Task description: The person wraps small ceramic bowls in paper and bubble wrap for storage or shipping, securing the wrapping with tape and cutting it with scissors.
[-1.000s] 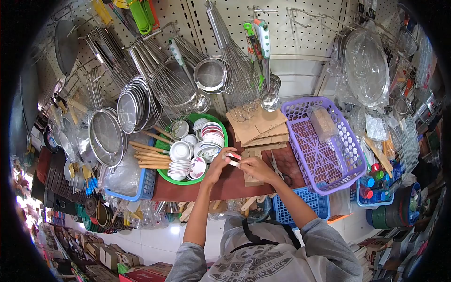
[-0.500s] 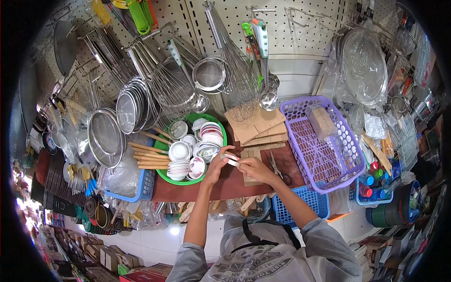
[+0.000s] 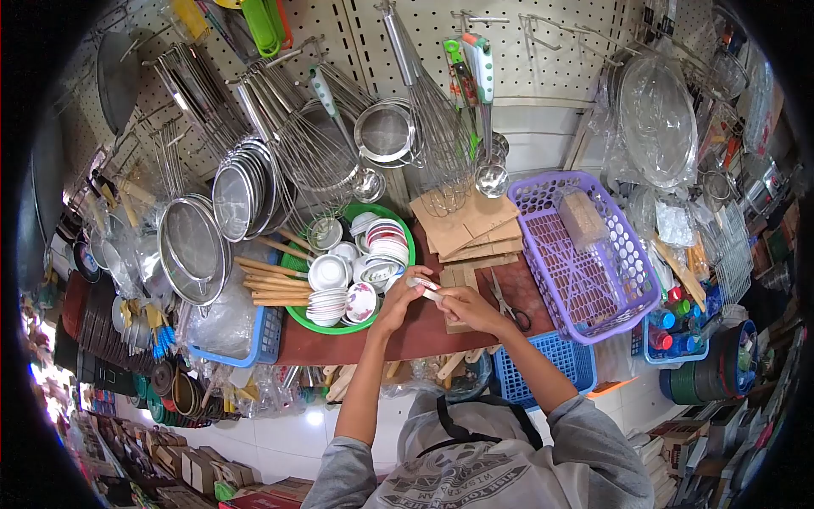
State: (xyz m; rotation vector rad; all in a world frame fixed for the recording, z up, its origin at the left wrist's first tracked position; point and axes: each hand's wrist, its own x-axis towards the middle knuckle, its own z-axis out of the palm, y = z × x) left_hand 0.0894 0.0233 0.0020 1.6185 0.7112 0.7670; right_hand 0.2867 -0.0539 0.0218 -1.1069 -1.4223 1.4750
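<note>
My left hand (image 3: 398, 303) and my right hand (image 3: 471, 310) meet over the front of the red-brown tabletop (image 3: 415, 341). Between them, pinched from both sides, is a small white dish (image 3: 431, 294) seen nearly edge-on, so its face is hidden. To the left of my left hand stands a round green basket (image 3: 410, 242) holding small white bowls (image 3: 326, 273), stacked saucers (image 3: 387, 240) with coloured rims, and a flower-patterned dish (image 3: 361, 301). Scissors (image 3: 500, 297) with dark handles lie to the right of my right hand. Flat brown cardboard pieces (image 3: 466, 225) are piled behind both hands.
A purple plastic basket (image 3: 543, 293) with a wrapped block (image 3: 582, 219) inside stands at the right. Below the table edge is a blue basket (image 3: 551, 371). Wooden handles (image 3: 284, 286) stick out left of the green basket. Whisks (image 3: 428, 110) and strainers (image 3: 195, 246) hang from the pegboard.
Both hands still hold the small dish, which now slants more, its right end lower. The whole view has shifted slightly.
</note>
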